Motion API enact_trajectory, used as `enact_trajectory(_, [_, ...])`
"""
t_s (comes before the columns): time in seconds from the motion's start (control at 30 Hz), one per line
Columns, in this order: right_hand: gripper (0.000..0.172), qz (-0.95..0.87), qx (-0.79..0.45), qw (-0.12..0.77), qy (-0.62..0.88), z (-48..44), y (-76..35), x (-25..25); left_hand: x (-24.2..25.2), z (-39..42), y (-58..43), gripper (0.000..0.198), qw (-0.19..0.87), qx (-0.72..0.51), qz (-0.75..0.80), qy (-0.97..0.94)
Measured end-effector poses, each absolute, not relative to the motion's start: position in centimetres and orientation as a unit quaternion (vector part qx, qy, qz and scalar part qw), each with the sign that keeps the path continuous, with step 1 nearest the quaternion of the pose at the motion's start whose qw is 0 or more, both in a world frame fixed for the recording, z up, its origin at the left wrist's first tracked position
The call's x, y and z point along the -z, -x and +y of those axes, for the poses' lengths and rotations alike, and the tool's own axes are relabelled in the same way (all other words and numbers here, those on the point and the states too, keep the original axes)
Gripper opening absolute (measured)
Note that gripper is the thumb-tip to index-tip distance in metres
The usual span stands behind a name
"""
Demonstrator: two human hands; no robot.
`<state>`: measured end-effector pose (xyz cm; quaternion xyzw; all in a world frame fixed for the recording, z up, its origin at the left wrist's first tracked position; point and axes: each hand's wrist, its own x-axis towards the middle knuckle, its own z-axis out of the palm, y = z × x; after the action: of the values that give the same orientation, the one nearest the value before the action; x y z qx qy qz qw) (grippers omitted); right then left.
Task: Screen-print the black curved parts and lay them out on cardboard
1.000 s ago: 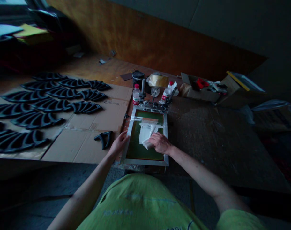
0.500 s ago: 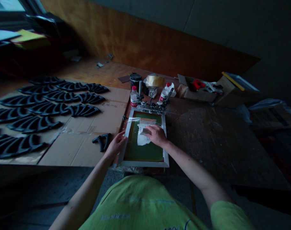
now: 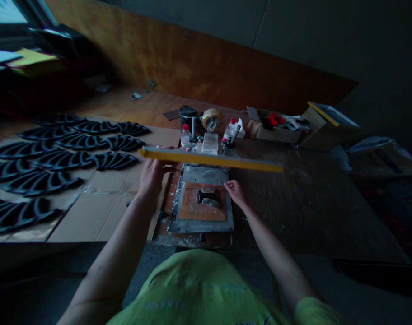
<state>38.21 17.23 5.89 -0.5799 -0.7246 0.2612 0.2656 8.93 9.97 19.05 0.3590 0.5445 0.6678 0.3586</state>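
My left hand [image 3: 153,177] holds the left end of a screen printing frame [image 3: 209,160], raised and seen edge-on with its yellow front side toward me. Under it lies a grey metal base plate [image 3: 203,225] with a brownish board [image 3: 188,208] on top. A black curved part [image 3: 202,197] with a pale rounded face rests on that board. My right hand [image 3: 236,192] is at the board's upper right corner, thumb and fingers drawn together; whether anything is between them is hidden. A pale block [image 3: 210,143] shows just behind the raised frame.
Several black ribbed, wing-shaped pieces [image 3: 65,159] lie on cardboard [image 3: 100,212] at left. Behind the frame stand two red-capped bottles [image 3: 185,135], a dark tub [image 3: 187,115] and a tape roll [image 3: 212,119]. A carton of tools [image 3: 277,131] sits back right.
The screen frame has swung up from flat, uncovering the plate and black part. My left hand rose with it. My right hand let go of the white-wrapped block and moved slightly right and down.
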Motion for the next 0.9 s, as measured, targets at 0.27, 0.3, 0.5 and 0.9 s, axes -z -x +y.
enact_trajectory(0.27, [0.022,-0.824,-0.115,0.099,0.546,11.9,-33.0,-3.7,-18.8,10.8,-11.2,0.049,0.370,-0.687,0.539,-0.317])
enact_trajectory(0.3, [0.021,-0.822,-0.115,0.087,0.550,11.9,-33.0,-3.9,-17.9,10.0,-12.0,0.050,0.389,-0.665,0.552,-0.319])
enact_trajectory(0.5, [0.024,-0.805,-0.111,0.102,0.573,11.4,-32.7,-3.6,-11.2,4.5,-18.2,0.061,0.533,-0.443,0.589,-0.416])
enact_trajectory(0.9, [0.032,-0.755,-0.160,0.100,0.628,12.5,-31.8,-2.6,-5.0,4.9,-23.0,0.072,0.589,-0.290,0.557,-0.508])
